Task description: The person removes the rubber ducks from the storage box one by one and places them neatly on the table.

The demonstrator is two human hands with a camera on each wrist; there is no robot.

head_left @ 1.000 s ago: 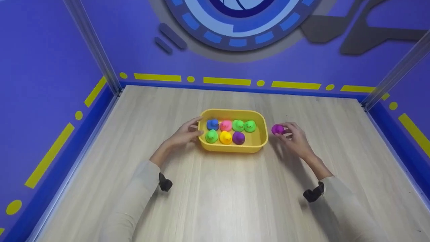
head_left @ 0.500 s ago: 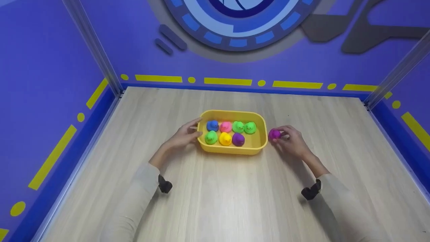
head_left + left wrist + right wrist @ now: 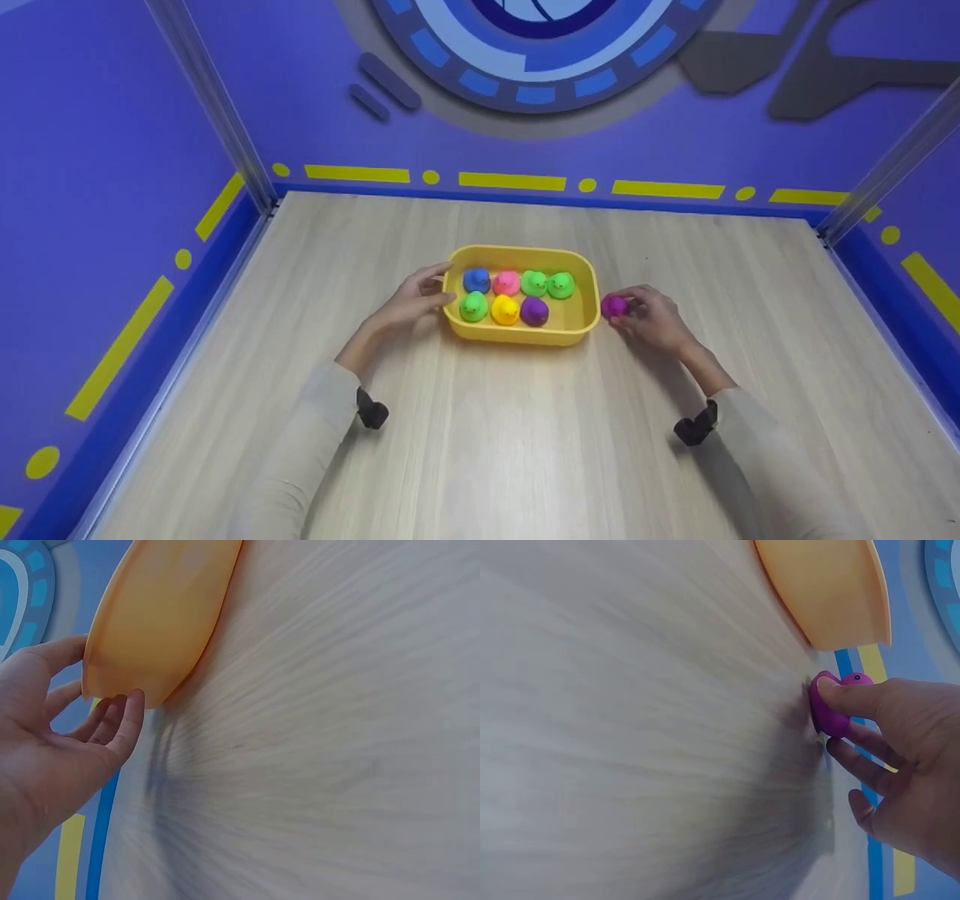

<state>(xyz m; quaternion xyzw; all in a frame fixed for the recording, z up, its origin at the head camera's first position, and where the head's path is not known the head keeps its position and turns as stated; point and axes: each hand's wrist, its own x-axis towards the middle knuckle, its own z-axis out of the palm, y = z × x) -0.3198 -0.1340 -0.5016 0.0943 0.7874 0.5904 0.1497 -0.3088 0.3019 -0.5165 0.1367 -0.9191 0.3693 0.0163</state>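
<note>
In the head view a yellow plastic tub (image 3: 525, 334) stands mid-table, holding several small toy ducks, among them a dark purple one (image 3: 535, 310), a pink one (image 3: 506, 283) and a blue one (image 3: 477, 280). My left hand (image 3: 409, 300) grips the tub's left end, thumb and fingers at its rim; in the left wrist view that hand (image 3: 60, 727) is at the tub's end wall (image 3: 161, 622). My right hand (image 3: 651, 319) pinches a magenta toy duck (image 3: 615, 307) just right of the tub. The right wrist view shows this duck (image 3: 829, 706) at the tabletop, apart from the tub.
A pale wooden tabletop (image 3: 480, 435) lies under everything. Blue panels with yellow marks (image 3: 512, 181) wall in the back and both sides. Metal posts (image 3: 225, 112) stand at the back corners. Black wrist cameras (image 3: 371, 409) sit on both sleeves.
My right hand has lowered the magenta duck toward the front and slightly left, down to the table beside the tub. The left hand keeps its place at the tub's left end.
</note>
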